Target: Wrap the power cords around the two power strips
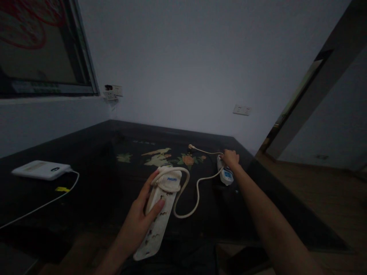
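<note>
My left hand (143,214) grips a long white PHILIPS power strip (160,225), thumb on its socket face, tilted up toward me above the dark table. Its cream cord (197,198) is looped around the labelled end and runs in a slack curve to the right. My right hand (231,158) is closed at the table's far right, where the cord passes its fingers; the fingertips are partly hidden. Just below that hand lies a second, smaller white power strip (227,177) with blue socket faces. From the right hand the cord leads left to a plug (190,146) on the tabletop.
A white box-shaped device (41,170) with a white cable (70,190) lies on the left of the dark table (94,145), near a yellow tag (62,189). Wall sockets (242,110) sit behind the table; more sockets (113,91) are near the window (48,49). Wooden floor (304,187) shows at right.
</note>
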Demonstrator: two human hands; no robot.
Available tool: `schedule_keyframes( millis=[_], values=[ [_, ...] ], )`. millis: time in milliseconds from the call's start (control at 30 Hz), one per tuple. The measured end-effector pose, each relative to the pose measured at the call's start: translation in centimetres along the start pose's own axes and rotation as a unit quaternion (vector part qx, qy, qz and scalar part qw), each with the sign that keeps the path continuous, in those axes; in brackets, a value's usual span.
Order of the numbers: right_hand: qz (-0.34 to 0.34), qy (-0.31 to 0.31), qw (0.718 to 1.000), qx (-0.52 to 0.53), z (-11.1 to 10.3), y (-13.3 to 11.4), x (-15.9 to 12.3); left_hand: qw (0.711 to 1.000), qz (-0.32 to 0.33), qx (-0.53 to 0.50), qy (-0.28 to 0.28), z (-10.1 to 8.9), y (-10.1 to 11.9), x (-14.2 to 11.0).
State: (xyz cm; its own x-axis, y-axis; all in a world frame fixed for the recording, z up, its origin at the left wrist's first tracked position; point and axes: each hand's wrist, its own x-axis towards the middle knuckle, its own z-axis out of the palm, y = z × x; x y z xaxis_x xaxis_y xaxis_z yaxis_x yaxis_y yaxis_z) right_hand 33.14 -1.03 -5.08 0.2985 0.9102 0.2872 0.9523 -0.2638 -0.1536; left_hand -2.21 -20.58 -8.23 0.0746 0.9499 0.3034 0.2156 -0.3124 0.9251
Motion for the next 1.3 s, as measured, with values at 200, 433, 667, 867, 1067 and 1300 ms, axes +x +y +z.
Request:
schedule_keyframes(
  millis=[200,433,667,867,1067,1300],
  values=[
    [-0.005,-0.017,1.000,-0.004,2.2,-1.0,1.3,1.000,0.001,0.017,0.003,-0.4,-0.2,0.0],
    [-0.030,-0.067,0.994,0.077,3.8,-4.5,1.5,0.995,0.077,0.058,0.039,-2.3,2.0,2.2],
    [-0.048,-0.083,0.983,0.159,5.8,-7.4,-1.6,0.976,0.175,0.105,0.075,-4.3,5.1,3.7],
    [-0.113,-0.023,0.971,0.211,1.5,-8.8,-3.1,0.962,0.220,0.156,0.046,-4.1,5.7,4.4],
    [-0.296,-0.066,0.890,0.341,-9.2,-10.5,-6.8,0.935,0.260,0.238,0.049,-4.8,6.7,6.0],
    [-0.439,-0.398,0.561,0.578,-14.0,-14.4,-13.7,0.894,0.299,0.320,0.095,-8.3,7.6,8.3]
  ],
)
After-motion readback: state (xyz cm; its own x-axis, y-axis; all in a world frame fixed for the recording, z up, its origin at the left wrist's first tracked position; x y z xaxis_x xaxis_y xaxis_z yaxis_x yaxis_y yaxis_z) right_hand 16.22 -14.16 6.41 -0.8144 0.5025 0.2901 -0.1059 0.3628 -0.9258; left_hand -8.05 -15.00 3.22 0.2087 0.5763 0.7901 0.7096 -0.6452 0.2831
